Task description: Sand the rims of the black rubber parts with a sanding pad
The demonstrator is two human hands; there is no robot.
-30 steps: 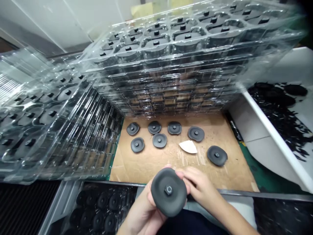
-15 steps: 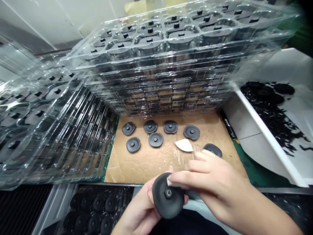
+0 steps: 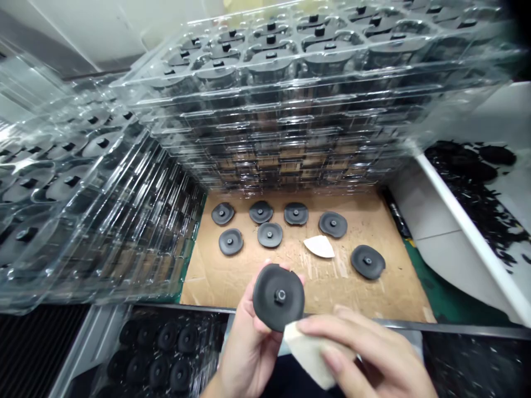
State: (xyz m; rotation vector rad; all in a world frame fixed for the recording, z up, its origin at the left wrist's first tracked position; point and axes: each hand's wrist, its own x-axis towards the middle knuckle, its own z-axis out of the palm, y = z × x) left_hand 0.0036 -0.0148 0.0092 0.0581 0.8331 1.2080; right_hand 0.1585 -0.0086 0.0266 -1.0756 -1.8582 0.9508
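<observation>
My left hand (image 3: 257, 354) holds a black, slightly wavy round disc (image 3: 267, 301) with a small stub and metal centre facing up. The fingers support it from below and around the rim. In my right hand (image 3: 369, 342) a cream wedge-shaped pad (image 3: 309, 354) is pinched between thumb and fingers. Its tip lies at the lower right rim of the disc. A second pale wedge pad (image 3: 319, 246) rests on the cardboard sheet (image 3: 207, 276). Several similar discs lie around it, one (image 3: 368, 261) at the right and another (image 3: 333, 224) just above the pad.
Tall stacks of clear plastic trays (image 3: 286, 105) filled with discs stand at the back and on the left (image 3: 103, 215). At the right, a white bin (image 3: 468, 221) holds black scraps, with a black pen (image 3: 398, 215) beside it. Another disc-filled tray (image 3: 160, 354) sits low at the front left.
My right hand with the pad has moved from the disc's upper right to its lower right rim. The held disc has shifted up slightly. The right-hand disc on the cardboard is now uncovered.
</observation>
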